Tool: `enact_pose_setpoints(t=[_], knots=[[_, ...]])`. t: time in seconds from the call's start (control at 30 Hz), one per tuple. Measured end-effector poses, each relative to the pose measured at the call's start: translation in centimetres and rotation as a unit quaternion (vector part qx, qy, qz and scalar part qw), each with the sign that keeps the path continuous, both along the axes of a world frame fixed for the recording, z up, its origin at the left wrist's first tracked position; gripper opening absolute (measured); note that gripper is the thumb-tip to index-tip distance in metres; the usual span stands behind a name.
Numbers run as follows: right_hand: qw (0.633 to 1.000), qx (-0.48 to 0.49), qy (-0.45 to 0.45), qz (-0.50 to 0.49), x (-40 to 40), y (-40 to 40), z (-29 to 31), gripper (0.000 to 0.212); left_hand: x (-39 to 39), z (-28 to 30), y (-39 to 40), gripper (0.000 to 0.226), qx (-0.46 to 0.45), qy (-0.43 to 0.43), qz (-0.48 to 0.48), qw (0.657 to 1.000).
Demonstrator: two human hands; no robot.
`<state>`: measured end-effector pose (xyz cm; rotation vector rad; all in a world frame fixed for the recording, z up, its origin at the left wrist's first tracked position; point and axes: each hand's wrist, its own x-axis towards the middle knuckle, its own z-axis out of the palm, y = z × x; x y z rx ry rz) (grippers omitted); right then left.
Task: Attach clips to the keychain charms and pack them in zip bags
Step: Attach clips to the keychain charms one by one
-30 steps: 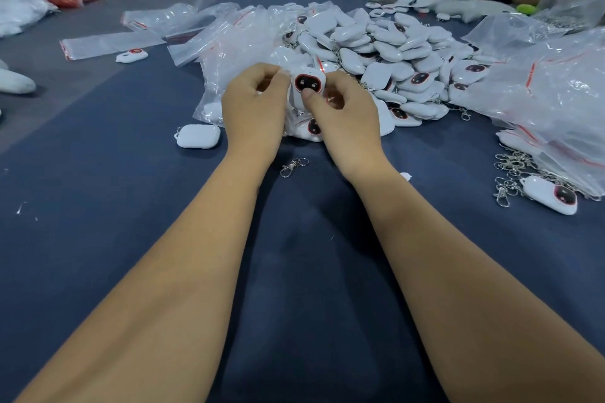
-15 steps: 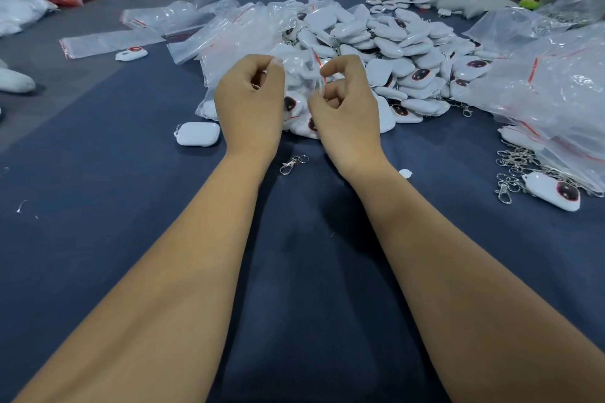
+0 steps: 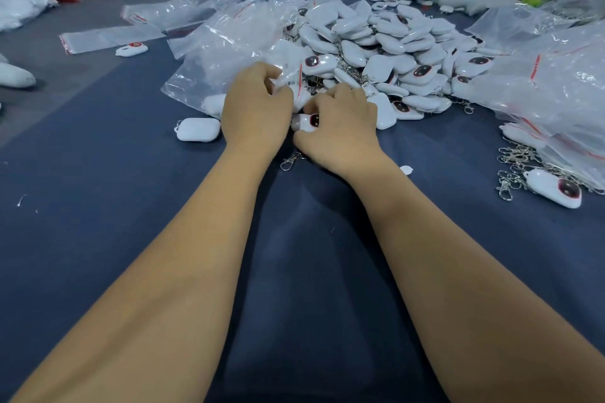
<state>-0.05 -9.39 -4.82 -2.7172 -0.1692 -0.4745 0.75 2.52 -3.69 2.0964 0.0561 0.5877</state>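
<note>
head view, worker's bench, seen from beside the seated person. right hand lies knuckles-up at the near foot of the charm pile, fingers curled over a white keychain charm whose dark red-rimmed face shows between the two hands; the charm rests low on the blue cloth, long axis running roughly left to right. left hand sits just beside it, fingers curled and pinching the clear zip bag at its near edge. a loose metal clip lies on the cloth directly toward the viewer from the charm, touching or nearly under the right hand's heel, so the right hand is the nearer. whether the charm already carries a clip cannot be told.
</note>
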Motion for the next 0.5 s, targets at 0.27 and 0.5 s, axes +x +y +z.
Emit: enact_pose_setpoints(t=[0.27, 0.5], knots=[[0.998, 0.062, -0.011, 0.015, -0.08, -0.18, 0.28, 0.035, -0.62, 0.45, -0.15, 0.029, -0.064, -0.008, -0.009, 0.998], [0.999, -0.024, -0.032, 0.006, -0.45, -0.37, 0.57, 0.032, -0.56, 0.25, -0.18, 0.023, -0.077, -0.023, -0.027, 0.996]])
